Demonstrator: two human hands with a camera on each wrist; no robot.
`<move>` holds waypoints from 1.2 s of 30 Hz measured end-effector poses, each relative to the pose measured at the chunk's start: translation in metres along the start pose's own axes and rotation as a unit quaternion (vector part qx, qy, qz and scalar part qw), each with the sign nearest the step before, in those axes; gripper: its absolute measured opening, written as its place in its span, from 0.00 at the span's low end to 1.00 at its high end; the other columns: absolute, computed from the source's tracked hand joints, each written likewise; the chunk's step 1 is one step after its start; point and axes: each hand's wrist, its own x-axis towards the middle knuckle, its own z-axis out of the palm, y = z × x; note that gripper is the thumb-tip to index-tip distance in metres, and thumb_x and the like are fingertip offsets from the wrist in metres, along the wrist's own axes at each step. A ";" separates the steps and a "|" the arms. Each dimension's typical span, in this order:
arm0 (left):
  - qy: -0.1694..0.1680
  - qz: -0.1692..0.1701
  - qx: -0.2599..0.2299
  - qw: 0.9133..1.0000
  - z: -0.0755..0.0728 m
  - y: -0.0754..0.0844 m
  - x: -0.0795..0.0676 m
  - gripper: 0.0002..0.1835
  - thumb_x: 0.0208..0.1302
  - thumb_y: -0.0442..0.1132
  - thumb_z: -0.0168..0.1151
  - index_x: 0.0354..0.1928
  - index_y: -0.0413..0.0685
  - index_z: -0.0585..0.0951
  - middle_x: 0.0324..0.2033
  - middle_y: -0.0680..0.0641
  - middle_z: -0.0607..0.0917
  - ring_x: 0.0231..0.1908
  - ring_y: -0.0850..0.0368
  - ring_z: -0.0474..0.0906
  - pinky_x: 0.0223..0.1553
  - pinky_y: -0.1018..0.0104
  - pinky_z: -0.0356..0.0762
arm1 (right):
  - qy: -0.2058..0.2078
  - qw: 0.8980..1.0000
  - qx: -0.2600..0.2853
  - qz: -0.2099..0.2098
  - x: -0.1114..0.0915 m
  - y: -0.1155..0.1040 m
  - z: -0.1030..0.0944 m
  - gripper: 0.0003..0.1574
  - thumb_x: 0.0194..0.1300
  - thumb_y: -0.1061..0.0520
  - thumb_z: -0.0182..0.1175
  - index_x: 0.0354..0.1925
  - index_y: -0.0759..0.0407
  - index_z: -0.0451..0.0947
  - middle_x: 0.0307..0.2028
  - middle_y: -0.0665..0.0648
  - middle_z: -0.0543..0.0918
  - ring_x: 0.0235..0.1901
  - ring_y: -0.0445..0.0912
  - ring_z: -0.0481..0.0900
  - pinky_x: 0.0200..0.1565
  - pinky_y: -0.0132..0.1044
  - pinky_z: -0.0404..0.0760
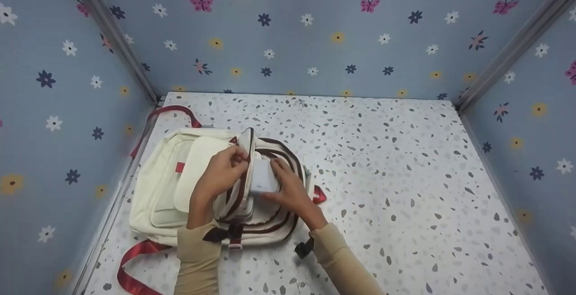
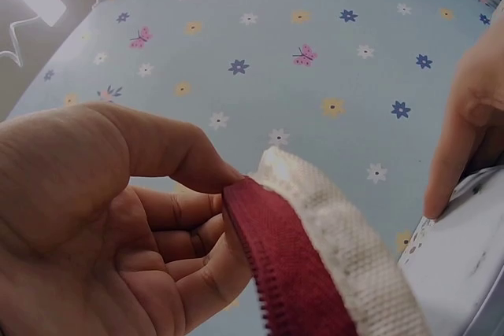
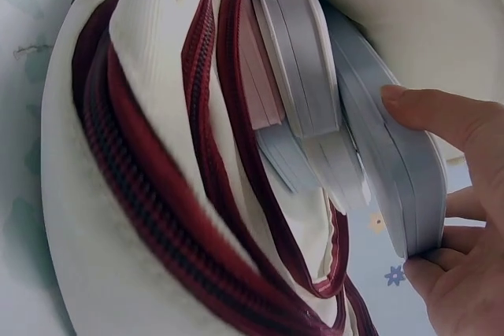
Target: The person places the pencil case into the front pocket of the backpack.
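A cream backpack [image 1: 148, 191] with dark red zippers lies on its back, its compartment open toward the right. At the opening, my left hand [image 1: 220, 171] pinches the zippered edge [image 2: 287, 261] of the fabric between thumb and fingers. My right hand [image 1: 290, 189] grips a flat, pale grey case [image 3: 394, 163] with rounded corners, thumb on one face and fingertips at its lower end. The case is at the mouth of the compartment. Beside it, several similar slim cases [image 3: 303, 60] stand inside, one of them pinkish [image 3: 258, 76]. Their contents are hidden.
The backpack rests on a white speckled tabletop [image 1: 387, 173]. Its red straps [image 1: 135, 259] trail off the left side. Blue flowered panels [image 1: 306, 34] enclose the table at the back and both sides.
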 end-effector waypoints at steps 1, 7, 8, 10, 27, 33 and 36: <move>0.000 0.001 0.002 1.000 0.000 0.000 0.000 0.07 0.61 0.31 0.54 0.40 0.39 0.77 0.34 0.44 0.79 0.35 0.53 0.74 0.37 0.64 0.72 | -0.001 1.000 -0.002 -0.001 0.001 -0.001 0.001 0.60 0.46 0.46 0.74 0.70 0.65 0.57 0.69 0.65 0.62 0.67 0.54 0.63 0.66 0.44 0.65; 0.003 0.005 0.001 1.000 0.001 0.000 0.000 0.07 0.60 0.31 0.54 0.40 0.38 0.77 0.33 0.44 0.79 0.34 0.54 0.74 0.36 0.64 0.72 | -0.003 1.000 0.000 -0.002 0.006 -0.008 0.006 0.61 0.46 0.46 0.74 0.70 0.67 0.57 0.69 0.62 0.63 0.67 0.53 0.64 0.66 0.42 0.65; 0.003 0.006 -0.001 1.000 0.001 0.000 0.000 0.07 0.60 0.30 0.54 0.40 0.38 0.77 0.33 0.44 0.79 0.34 0.54 0.74 0.36 0.64 0.72 | -0.002 1.000 0.000 -0.004 0.007 -0.009 0.007 0.60 0.46 0.46 0.74 0.69 0.67 0.58 0.69 0.62 0.63 0.67 0.53 0.64 0.66 0.42 0.65; 0.003 0.007 -0.001 1.000 0.001 0.000 0.000 0.07 0.60 0.30 0.54 0.39 0.38 0.77 0.32 0.44 0.79 0.34 0.54 0.74 0.37 0.64 0.72 | -0.004 1.000 -0.005 -0.004 0.008 -0.010 0.008 0.60 0.46 0.45 0.74 0.69 0.67 0.58 0.69 0.62 0.63 0.67 0.53 0.64 0.66 0.42 0.65; -0.005 -0.003 -0.006 1.000 0.001 -0.004 0.001 0.08 0.62 0.31 0.54 0.41 0.38 0.77 0.34 0.43 0.80 0.35 0.53 0.76 0.35 0.65 0.72 | -0.032 0.999 0.027 -0.005 0.006 -0.007 0.007 0.59 0.52 0.44 0.71 0.71 0.66 0.54 0.73 0.62 0.53 0.71 0.56 0.55 0.69 0.45 0.59; -0.009 -0.005 -0.005 1.000 0.002 -0.004 0.001 0.08 0.62 0.32 0.54 0.42 0.38 0.77 0.35 0.43 0.80 0.36 0.52 0.76 0.36 0.64 0.73 | -0.015 0.999 0.040 0.000 -0.008 -0.004 0.004 0.53 0.57 0.49 0.68 0.71 0.67 0.54 0.73 0.64 0.53 0.71 0.58 0.54 0.69 0.47 0.57; -0.006 -0.001 -0.007 1.000 0.002 -0.004 0.001 0.07 0.62 0.31 0.54 0.41 0.38 0.77 0.34 0.44 0.79 0.35 0.53 0.76 0.35 0.65 0.73 | -0.005 0.999 0.048 -0.005 -0.018 -0.003 0.003 0.48 0.60 0.53 0.66 0.70 0.67 0.55 0.71 0.67 0.56 0.71 0.59 0.55 0.69 0.48 0.57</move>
